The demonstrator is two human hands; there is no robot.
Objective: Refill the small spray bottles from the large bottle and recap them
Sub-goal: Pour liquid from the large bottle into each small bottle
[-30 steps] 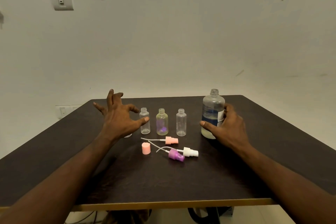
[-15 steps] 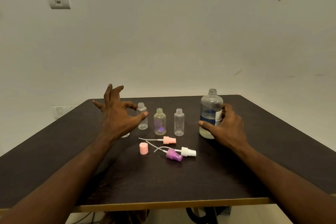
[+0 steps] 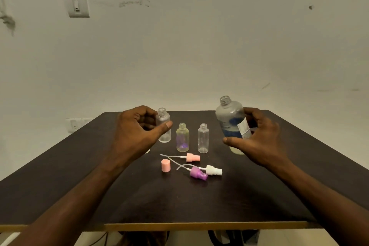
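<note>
While the right hand grips the tilted large bottle, the left hand holds one small bottle left of it. Two more small bottles stand between; three spray tops and one pink cap lie nearer.

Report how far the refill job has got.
Done: all caps are off; three spray heads lie on the table.
In hand: left hand grips the leftmost small bottle; right hand holds the large bottle, tilted.
Left: all three small bottles look unfilled and need recapping.
</note>
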